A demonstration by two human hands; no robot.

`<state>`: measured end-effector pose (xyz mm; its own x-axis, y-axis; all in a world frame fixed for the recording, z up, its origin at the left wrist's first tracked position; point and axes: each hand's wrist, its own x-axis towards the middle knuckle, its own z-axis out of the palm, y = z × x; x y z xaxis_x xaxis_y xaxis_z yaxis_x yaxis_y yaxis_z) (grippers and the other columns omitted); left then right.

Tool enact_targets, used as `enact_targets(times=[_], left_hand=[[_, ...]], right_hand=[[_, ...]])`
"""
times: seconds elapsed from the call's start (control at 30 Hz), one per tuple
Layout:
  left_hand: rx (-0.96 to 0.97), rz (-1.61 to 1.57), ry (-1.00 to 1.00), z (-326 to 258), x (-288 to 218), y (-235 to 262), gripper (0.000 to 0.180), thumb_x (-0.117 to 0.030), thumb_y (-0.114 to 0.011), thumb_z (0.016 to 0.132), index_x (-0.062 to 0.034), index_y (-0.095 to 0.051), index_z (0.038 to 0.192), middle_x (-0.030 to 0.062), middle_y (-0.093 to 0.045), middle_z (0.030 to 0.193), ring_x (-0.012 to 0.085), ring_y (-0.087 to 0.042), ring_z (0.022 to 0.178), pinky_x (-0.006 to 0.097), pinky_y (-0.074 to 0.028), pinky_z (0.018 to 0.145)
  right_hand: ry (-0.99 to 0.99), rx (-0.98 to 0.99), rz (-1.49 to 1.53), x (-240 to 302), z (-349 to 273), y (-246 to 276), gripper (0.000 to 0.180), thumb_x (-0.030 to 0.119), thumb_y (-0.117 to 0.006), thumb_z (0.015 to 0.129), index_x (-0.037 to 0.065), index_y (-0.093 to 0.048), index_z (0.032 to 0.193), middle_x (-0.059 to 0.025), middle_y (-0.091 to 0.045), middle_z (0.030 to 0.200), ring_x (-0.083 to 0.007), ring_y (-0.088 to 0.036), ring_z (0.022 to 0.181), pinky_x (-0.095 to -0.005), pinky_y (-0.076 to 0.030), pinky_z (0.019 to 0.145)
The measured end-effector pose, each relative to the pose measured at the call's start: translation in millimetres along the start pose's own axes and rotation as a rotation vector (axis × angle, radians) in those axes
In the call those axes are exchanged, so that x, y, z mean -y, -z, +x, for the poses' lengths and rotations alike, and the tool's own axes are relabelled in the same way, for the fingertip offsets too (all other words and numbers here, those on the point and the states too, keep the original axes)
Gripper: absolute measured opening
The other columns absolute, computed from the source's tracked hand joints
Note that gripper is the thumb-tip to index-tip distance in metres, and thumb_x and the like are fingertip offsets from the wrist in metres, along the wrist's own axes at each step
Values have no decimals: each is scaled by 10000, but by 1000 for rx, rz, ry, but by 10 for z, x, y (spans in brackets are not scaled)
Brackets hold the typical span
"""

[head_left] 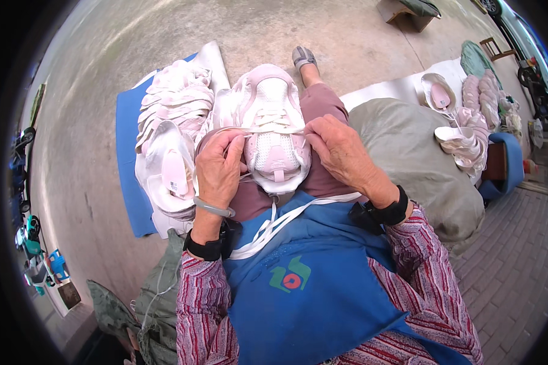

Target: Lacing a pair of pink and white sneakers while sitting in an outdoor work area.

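Note:
A pink and white shoe upper rests across my lap, its tongue and mesh panels facing up. White lace runs across its eyelets. My left hand is closed at the upper's left edge, thumb and fingers pinching the lace there. At the opposite edge, my right hand is also closed on the lace, with its fingertips partly hidden. Longer white strings trail over my blue apron below the upper.
To the left, a heap of similar shoe uppers lies on blue sheeting. A grey-green cloth bundle bulges at my right. Beyond it are more uppers and a blue chair. Green cloth lies at lower left.

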<state>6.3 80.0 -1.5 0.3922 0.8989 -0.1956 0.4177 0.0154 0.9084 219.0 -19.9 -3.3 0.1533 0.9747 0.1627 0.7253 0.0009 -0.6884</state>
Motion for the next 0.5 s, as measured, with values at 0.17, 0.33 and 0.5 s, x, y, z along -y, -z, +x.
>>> enact_targets(times=[0.17,0.33,0.5], left_hand=[[5,-47,9,72,56,6,218,-180,-595,943,18,-669,998,57,-632,871,94,-592,562,223,-466,514],[2,-21,48,78,-9,4,224,-192,-593,946,16,-668,982,44,-621,838,82,-590,582,217,-464,510],[29,264,-278,157,79,51,199,-202,-599,950,-17,-673,953,20,-636,790,66,-582,610,196,-463,472]], right_hand=[[-70,-26,96,25,163,7,115,120,-582,889,7,-578,907,-181,-573,842,-368,-584,801,-428,-467,737],[-211,131,207,20,117,32,169,154,-569,893,-14,-579,873,-206,-592,842,-377,-590,817,-435,-463,741],[-70,50,143,-12,150,-25,137,112,-570,913,-16,-569,863,-140,-559,706,-202,-533,506,-324,-444,551]])
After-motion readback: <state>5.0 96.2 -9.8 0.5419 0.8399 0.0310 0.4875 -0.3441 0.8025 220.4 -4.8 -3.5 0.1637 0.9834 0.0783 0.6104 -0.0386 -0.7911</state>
